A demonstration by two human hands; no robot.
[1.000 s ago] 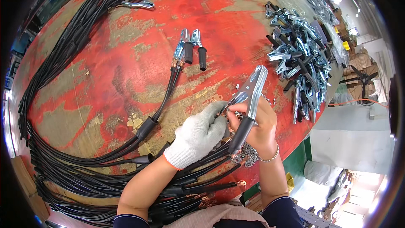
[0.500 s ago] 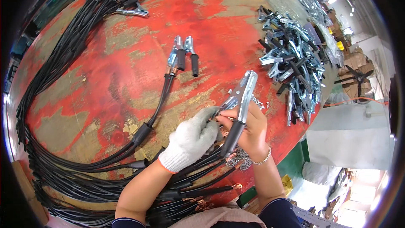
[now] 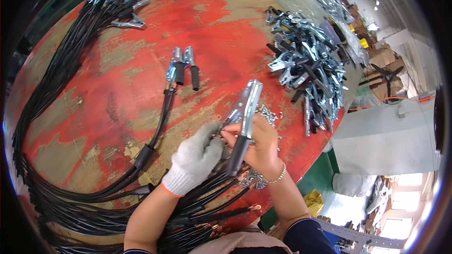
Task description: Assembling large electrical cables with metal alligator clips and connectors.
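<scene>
Most of the frame is taken up by a big, beat-up table (image 3: 150, 33), red paint worn off in patches. Long black cables (image 3: 52, 80) are bunched down the left side and swept along the bottom. A messy pile of clamps (image 3: 306, 61) is heaped upper right. Lower centre, the gloved left hand (image 3: 193, 155) is closed on one arm of a silver clamp (image 3: 246, 124), tilted and black-gripped. Fingertips of the bare right hand (image 3: 263, 148) are pinched against it; whether anything's held there can't be told. Tiny metal bits (image 3: 254, 179) are piled beside the right wrist.
</scene>
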